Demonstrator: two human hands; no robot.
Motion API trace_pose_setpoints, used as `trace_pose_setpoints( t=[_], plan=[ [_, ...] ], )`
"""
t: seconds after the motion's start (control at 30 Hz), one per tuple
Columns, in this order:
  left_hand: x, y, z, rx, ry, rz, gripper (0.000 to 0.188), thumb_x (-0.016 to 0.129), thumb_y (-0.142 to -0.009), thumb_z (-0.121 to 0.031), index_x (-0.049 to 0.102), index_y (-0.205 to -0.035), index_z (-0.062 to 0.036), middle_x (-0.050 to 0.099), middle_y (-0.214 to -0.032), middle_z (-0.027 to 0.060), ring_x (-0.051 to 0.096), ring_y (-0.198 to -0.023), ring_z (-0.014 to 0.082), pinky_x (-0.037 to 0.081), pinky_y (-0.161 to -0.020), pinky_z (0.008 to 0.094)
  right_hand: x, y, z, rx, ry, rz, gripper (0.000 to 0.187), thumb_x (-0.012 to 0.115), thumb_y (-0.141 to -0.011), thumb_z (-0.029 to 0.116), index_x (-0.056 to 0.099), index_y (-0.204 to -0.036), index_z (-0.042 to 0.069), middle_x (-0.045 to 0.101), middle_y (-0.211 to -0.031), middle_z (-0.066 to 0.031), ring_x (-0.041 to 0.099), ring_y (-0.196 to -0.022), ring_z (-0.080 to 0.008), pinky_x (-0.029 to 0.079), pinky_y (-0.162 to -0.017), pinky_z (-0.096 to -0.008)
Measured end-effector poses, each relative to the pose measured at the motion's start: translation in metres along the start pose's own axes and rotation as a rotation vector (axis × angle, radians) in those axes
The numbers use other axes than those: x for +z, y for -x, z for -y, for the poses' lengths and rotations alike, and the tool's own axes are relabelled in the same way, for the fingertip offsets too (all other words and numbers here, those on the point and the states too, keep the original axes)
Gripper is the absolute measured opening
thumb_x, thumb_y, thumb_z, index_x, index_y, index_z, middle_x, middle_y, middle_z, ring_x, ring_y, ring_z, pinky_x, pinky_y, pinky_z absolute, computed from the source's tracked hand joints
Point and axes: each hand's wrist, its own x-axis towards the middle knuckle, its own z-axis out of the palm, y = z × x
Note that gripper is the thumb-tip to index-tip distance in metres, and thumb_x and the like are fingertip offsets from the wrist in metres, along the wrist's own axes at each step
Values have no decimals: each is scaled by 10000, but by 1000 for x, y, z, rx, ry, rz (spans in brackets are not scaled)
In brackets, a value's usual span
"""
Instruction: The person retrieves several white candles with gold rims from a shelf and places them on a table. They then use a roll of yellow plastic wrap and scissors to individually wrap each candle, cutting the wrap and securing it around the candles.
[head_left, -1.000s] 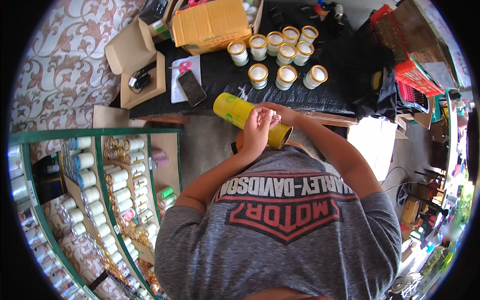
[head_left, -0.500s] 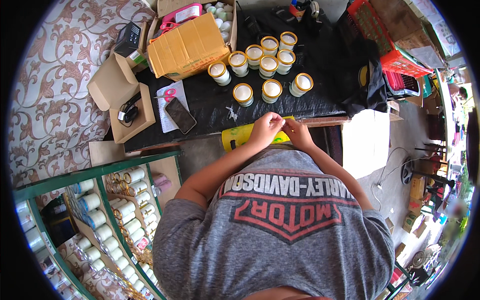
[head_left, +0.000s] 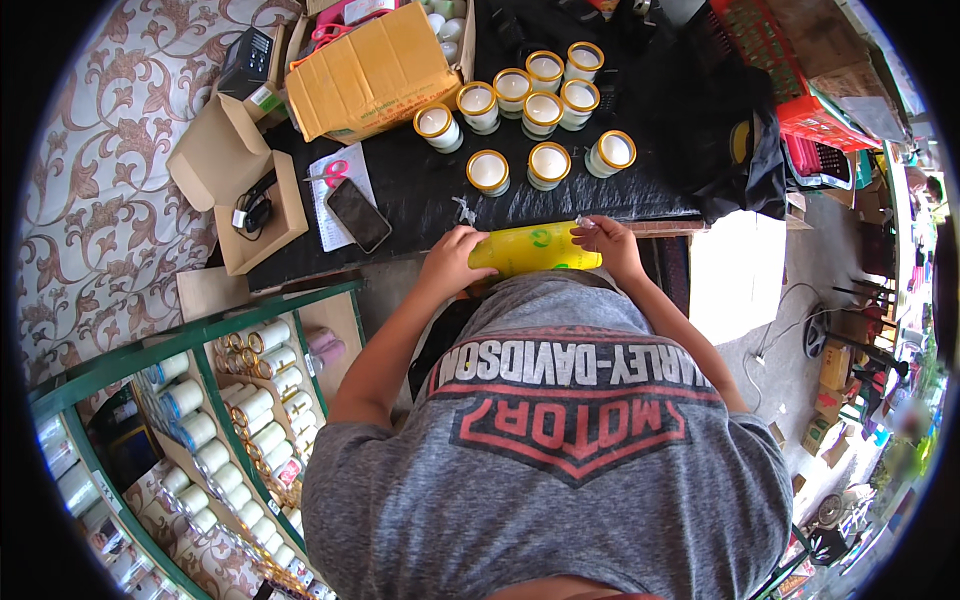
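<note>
A yellow plastic-covered roll (head_left: pixel 535 250) with green marks lies crosswise at the table's front edge, against my shirt. My left hand (head_left: pixel 455 262) is wrapped round its left end, thumb on the near side. At the roll's upper right end, my right hand (head_left: pixel 614 248) has its fingers curled together; a tiny pale thing shows at the fingertips, too small to name. Beyond the hands stand several white candles (head_left: pixel 549 162) in glass jars with gold rims. A crumpled clear scrap (head_left: pixel 464 211) lies on the black table cover (head_left: pixel 420 215) near my left hand.
To the left are a phone (head_left: pixel 359 216), pink-handled scissors (head_left: pixel 337 168) on a notepad (head_left: pixel 330 228), and an open cardboard box (head_left: pixel 262 240) with a black cable. A larger carton (head_left: pixel 375 75) stands behind. A green-framed rack (head_left: pixel 190 330) of thread spools is at lower left.
My hands have moved apart from their shared pinch. The left has gone left and taken hold of the yellow roll; the right has shifted right to its other end. The view has tilted slightly.
</note>
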Motion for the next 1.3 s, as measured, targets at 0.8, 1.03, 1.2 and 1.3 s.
trace_pose_setpoints(
  t=[0.8, 1.03, 1.2, 1.3],
  plan=[
    [22, -3, 2, 302, -44, -137, 200, 699, -779, -158, 613, -923, -49, 598, -912, 70, 590, -853, 256, 489, -769, 345, -30, 6, 5, -6, 5, -145, 277, 546, -964, 245, 623, -1083, 7, 697, -937, -87, 669, -853, -153, 504, -778, -260],
    [23, -6, 2, -64, 441, -367, 121, 447, -993, -136, 484, -975, -22, 586, -821, 98, 632, -691, 190, 531, -665, 306, -37, 6, -5, -8, -63, -168, 285, 556, -959, 254, 617, -1098, 12, 694, -938, -94, 666, -855, -153, 501, -779, -258],
    [28, -9, -8, -202, 659, -459, 127, 375, -1020, -160, 400, -1027, -35, 484, -788, 54, 530, -619, 102, 534, -582, 261, -43, 15, -1, 5, -180, -217, 255, 541, -968, 230, 608, -1097, 20, 689, -927, -98, 670, -845, -161, 521, -765, -258],
    [22, -14, -20, -195, 666, -575, 118, 373, -1020, -163, 394, -1037, -48, 457, -801, 39, 469, -592, 79, 502, -524, 243, -50, 19, -2, -120, -252, -225, 223, 521, -977, 192, 603, -1097, 23, 688, -913, -95, 672, -832, -163, 522, -766, -257]
  ],
)
